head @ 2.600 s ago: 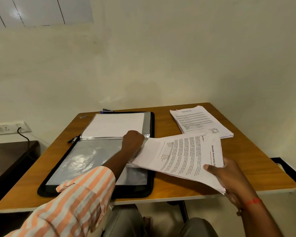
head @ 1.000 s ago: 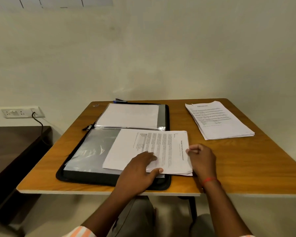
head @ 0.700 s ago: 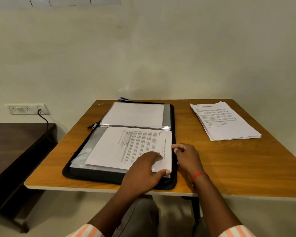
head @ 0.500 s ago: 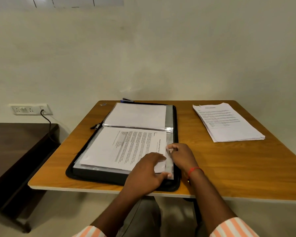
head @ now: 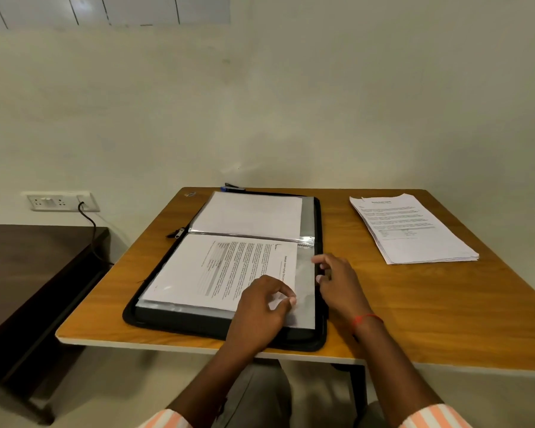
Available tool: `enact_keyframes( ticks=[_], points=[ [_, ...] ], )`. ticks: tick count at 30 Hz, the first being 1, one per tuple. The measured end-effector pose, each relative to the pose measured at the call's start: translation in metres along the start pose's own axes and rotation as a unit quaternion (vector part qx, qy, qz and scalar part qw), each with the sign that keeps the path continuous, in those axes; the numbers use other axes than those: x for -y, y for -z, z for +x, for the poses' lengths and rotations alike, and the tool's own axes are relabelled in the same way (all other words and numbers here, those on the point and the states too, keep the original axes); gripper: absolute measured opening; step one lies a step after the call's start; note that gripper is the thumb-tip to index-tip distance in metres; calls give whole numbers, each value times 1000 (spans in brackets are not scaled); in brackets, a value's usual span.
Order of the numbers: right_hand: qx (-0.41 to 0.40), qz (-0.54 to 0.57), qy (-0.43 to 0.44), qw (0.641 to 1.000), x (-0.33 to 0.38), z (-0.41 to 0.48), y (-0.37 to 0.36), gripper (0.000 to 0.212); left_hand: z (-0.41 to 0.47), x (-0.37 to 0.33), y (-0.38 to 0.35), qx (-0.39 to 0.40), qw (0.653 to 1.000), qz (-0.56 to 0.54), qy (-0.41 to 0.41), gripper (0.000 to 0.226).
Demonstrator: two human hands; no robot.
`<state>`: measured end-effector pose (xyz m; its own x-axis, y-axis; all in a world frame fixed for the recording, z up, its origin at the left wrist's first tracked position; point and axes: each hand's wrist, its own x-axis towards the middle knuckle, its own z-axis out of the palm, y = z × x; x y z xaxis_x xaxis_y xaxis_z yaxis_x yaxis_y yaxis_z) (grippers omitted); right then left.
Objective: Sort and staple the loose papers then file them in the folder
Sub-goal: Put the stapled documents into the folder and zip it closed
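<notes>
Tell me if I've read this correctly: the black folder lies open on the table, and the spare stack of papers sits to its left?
Not quite. The head view shows the black folder lying open on the table, but the spare stack of papers sits to its right, not its left.

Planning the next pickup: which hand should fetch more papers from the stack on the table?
Probably right. The right hand holds nothing at the edge of the folder, nearer the stack; the left hand rests on the sheet in the folder.
</notes>
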<state>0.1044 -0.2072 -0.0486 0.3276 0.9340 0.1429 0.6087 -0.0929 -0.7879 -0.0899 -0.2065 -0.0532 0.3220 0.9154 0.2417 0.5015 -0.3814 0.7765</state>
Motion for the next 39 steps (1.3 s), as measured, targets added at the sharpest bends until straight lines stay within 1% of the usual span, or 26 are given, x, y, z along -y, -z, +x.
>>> enact_keyframes(
  ticks=[2,3,6,8,12,14,15,17,19,21,22,23,25,26,27,29,31,32,35,36,39],
  points=[
    [4,-21,41,999,-1,-6,8,53,-1,-2,0,-39,999,3,0,8],
    [22,-39,62,997,-1,-9,11,58,-1,-4,0,-59,998,28,-17,8],
    [69,-83,108,988,0,-13,16,65,-4,-21,-4,-88,979,154,-99,15],
    [72,-90,116,987,3,-12,15,65,-6,-30,-6,-125,960,210,-137,14],
    [46,-78,138,986,10,-4,11,51,-6,-34,-16,-198,948,173,-177,18],
    [65,-39,126,989,13,5,6,47,-2,-33,-19,-219,940,157,-207,19],
    [78,-25,111,990,12,10,4,45,0,-34,-19,-220,940,147,-217,23],
    [66,-34,95,993,12,28,1,30,7,-34,-19,-208,944,117,-230,30],
    [20,-34,96,995,13,48,-1,12,17,-35,-17,-182,954,99,-218,35],
    [-24,-1,97,995,13,68,-2,10,28,-36,-14,-146,971,76,-173,47],
    [-40,24,96,994,14,79,-5,9,36,-36,-11,-133,977,63,-156,49],
    [-54,45,85,994,17,85,-6,8,43,-34,-10,-125,978,63,-155,46],
    [-90,89,62,990,21,97,-9,9,58,-25,-5,-123,968,112,-186,34],
    [-103,112,47,987,23,108,-12,13,71,-17,-4,-123,963,142,-194,32],
    [-112,135,25,984,24,114,-13,15,83,-9,-4,-115,962,169,-182,33],
    [-130,170,-10,977,22,129,-17,14,114,8,-2,-91,962,216,-138,45],
    [-151,162,-23,975,15,139,-24,12,140,23,-1,-27,965,248,-86,61],
    [-152,156,-22,976,12,140,-27,15,149,30,-1,11,962,263,-68,67],
    [-111,121,-6,986,2,136,-32,48,160,50,-8,81,943,319,-47,75],
    [-93,104,0,990,-3,137,-33,49,161,55,-12,95,937,333,-43,76],
    [-14,-8,57,998,-11,139,-37,35,164,61,-14,113,925,361,-42,75]
  ],
)
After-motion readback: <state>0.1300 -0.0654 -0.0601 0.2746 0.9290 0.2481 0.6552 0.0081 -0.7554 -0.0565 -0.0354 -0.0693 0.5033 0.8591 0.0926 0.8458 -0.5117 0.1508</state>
